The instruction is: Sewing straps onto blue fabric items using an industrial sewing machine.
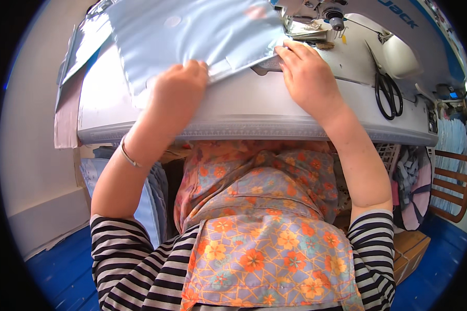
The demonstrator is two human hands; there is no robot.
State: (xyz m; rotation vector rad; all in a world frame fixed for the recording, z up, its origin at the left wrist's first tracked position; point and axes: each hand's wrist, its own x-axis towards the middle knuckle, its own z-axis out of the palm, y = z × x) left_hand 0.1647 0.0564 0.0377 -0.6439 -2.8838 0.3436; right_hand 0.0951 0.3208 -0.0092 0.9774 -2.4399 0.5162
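A piece of light-blue cloth [166,44] lies over the left part of the white sewing table [238,101], with its near edge slanting up to the right. At that near edge my left hand [177,92], a little blurred, has its fingers curled closed on the cloth. My right hand [312,75] pinches the cloth's right corner between thumb and fingers, just left of the sewing machine's working area. Under the cloth's edge, between the hands, part of a grey metal plate [269,66] shows. The sewing machine [399,18] is white and blue; its needle area is partly out of sight.
Black-handled scissors [388,93] lie on the table to the right. A ruler strip [254,123] runs along the front edge. More cloth [67,119] hangs over the table's left end. Blue cloth pieces [451,160] hang by a wooden chair [457,181] at right.
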